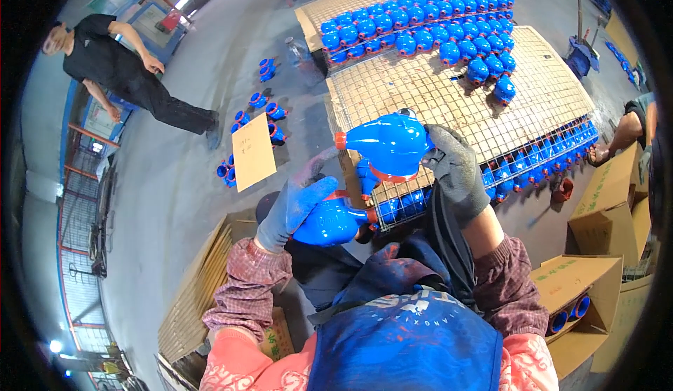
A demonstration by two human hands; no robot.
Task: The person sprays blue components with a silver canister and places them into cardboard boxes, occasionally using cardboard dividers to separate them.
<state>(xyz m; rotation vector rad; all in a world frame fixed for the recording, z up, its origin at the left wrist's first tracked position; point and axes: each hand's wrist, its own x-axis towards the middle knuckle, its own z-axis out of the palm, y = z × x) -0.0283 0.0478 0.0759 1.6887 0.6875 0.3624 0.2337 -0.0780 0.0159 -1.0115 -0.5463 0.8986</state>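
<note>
Right, into the head view, and both gloved hands are busy! The left hand (pixel 291 209) has its fingers curled over a glossy lower casting (pixel 329 223), blue and round-bellied with a red rim, low in front of the lap, its red-ended neck pointing right. Up and to the right, the right hand (pixel 456 170) holds an upper casting (pixel 389 142), fingers closed on its right end, the red-tipped spout aimed left and a red-edged opening facing down. So there they are, two blue pieces, one per hand, held near each other over the front edge of the wire-mesh rack (pixel 392 75).

Behind them, what a crowd: rows of blue castings (pixel 424 38) fill the back of the racks, and more show through the mesh along the front side. Over on the floor (pixel 186 201) to the left, a loose handful of blue pieces (pixel 276 111) lies around a tan cardboard sheet (pixel 254 154). Farther left, a person in dark clothes (pixel 119 68) is mid-stride. Down on the right, an open carton (pixel 578 275) shows blue parts inside, and at the far edge there's another person's bent leg (pixel 620 135).
</note>
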